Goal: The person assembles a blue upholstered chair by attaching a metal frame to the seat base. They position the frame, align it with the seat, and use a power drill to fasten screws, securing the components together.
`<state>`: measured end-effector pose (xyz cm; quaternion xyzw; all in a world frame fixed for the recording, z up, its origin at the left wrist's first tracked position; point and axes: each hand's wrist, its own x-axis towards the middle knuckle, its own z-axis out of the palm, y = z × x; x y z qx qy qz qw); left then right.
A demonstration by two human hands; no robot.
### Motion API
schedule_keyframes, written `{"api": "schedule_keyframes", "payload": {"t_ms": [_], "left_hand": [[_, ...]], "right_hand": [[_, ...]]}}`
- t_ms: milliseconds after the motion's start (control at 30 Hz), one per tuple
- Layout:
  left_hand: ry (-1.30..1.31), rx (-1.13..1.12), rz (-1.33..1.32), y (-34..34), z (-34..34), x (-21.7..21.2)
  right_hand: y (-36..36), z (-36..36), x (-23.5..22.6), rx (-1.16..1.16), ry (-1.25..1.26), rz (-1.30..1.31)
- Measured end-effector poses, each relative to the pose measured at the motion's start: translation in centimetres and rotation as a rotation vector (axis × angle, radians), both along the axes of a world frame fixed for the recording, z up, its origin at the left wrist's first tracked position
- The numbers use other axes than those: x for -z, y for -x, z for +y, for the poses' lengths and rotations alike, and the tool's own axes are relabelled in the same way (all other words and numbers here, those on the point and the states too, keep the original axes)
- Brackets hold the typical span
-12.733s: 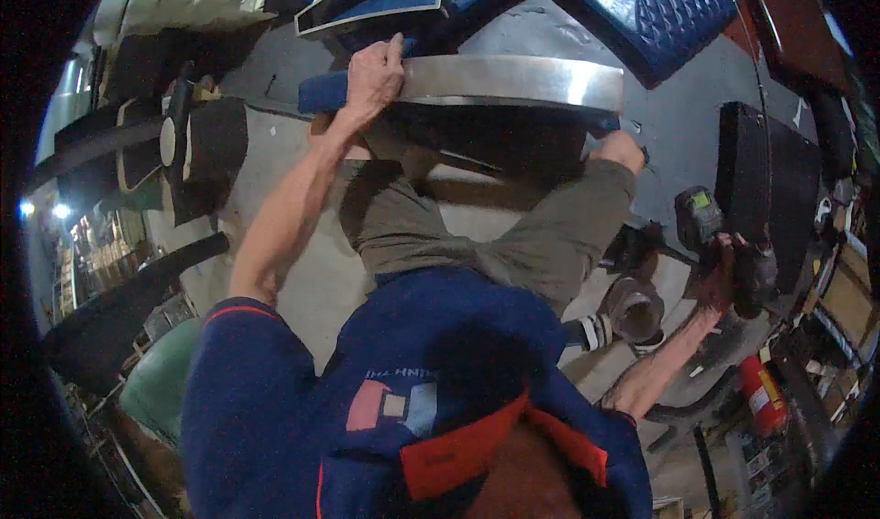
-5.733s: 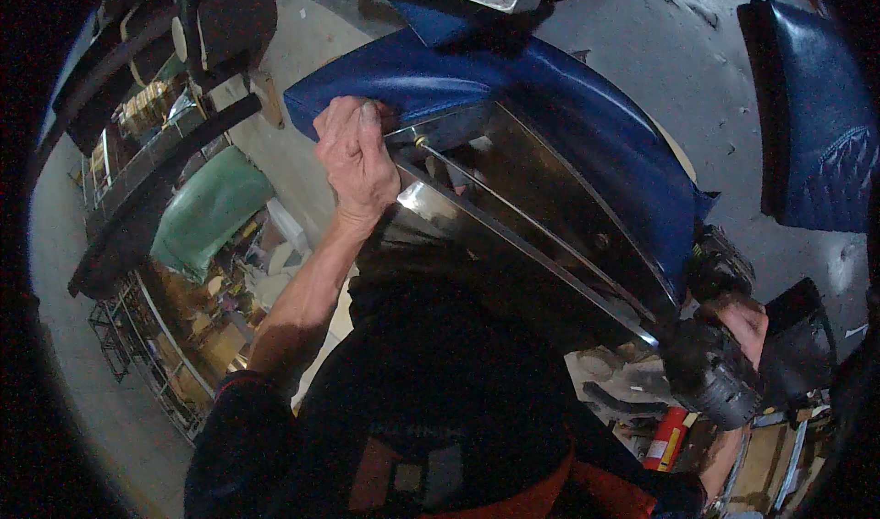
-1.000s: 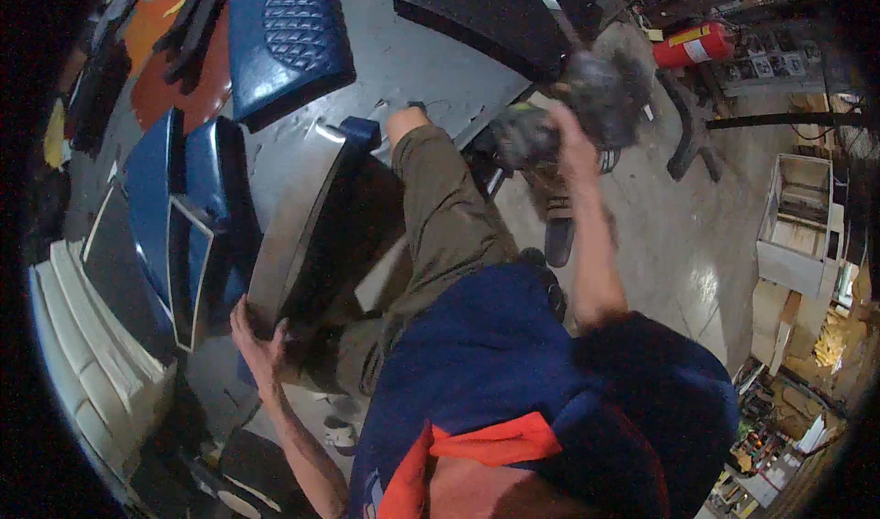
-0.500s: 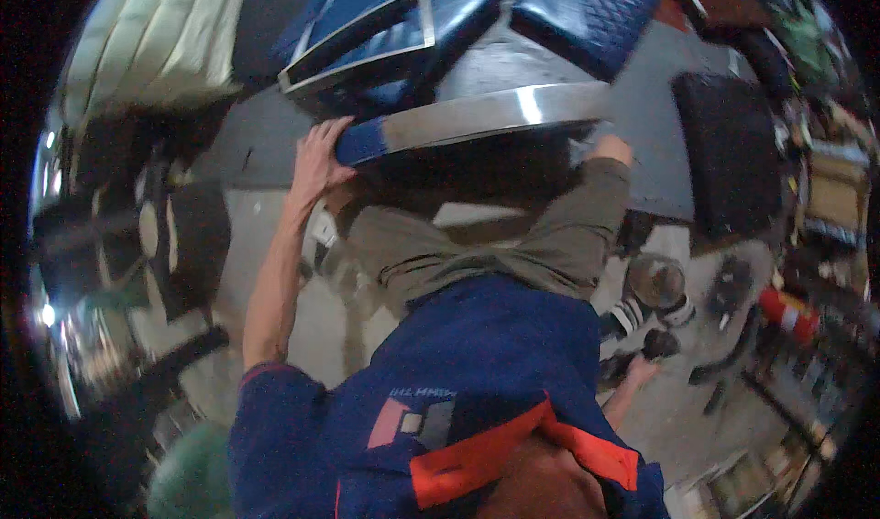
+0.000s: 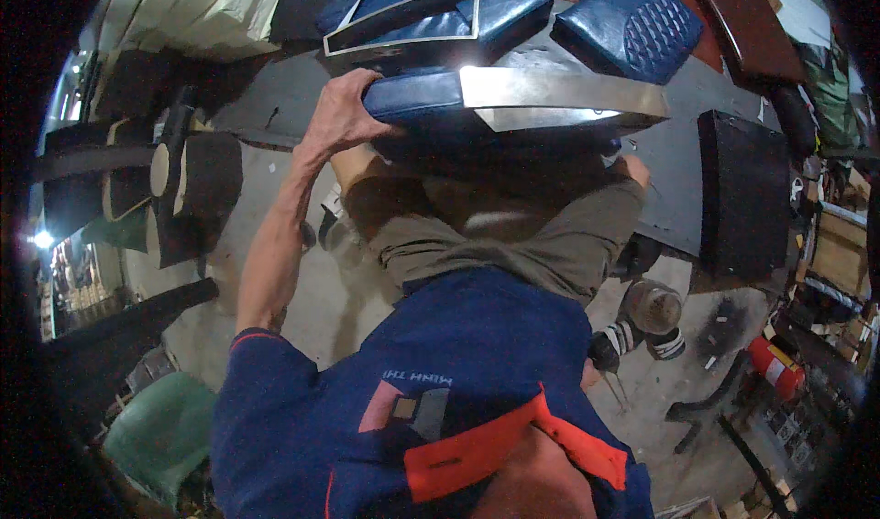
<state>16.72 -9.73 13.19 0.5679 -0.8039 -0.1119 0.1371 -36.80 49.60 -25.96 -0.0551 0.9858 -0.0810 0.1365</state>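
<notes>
My left hand (image 5: 346, 111) is closed around the left end of a blue padded piece with a shiny metal frame (image 5: 559, 93). It looks like an upholstered furniture part and stands across my lap between my knees. Thumb and fingers grip its blue covered edge. Only a sliver of my right hand (image 5: 591, 375) shows at the right side of my torso, low beside my thigh. Its fingers are hidden, next to a dark object and thin prongs I cannot make out.
Ahead lie a metal rectangular frame (image 5: 477, 10) on blue upholstery, a blue quilted cushion (image 5: 632, 22) and a brown panel (image 5: 747, 24). A black pad (image 5: 744, 193) sits to the right. A green stool (image 5: 160, 432) stands at left, and a red cylinder (image 5: 777, 368) lies at right.
The padded piece has turned, showing more of its blue end and metal frame. My left hand shifted up and slightly right with it. My right hand moved in toward my body.
</notes>
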Motion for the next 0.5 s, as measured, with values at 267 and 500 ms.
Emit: {"api": "schedule_keyframes", "payload": {"t_ms": [267,500], "left_hand": [[0.004,-0.068,-0.188,7.1,4.4,-6.4],[0.126,0.035,-0.062,15.1,8.6,-7.1]], "right_hand": [[1.0,-14.7,-8.7,-0.190,0.560,0.306],[-8.5,-47.7,-39.6,-1.640,1.046,0.012]]}}
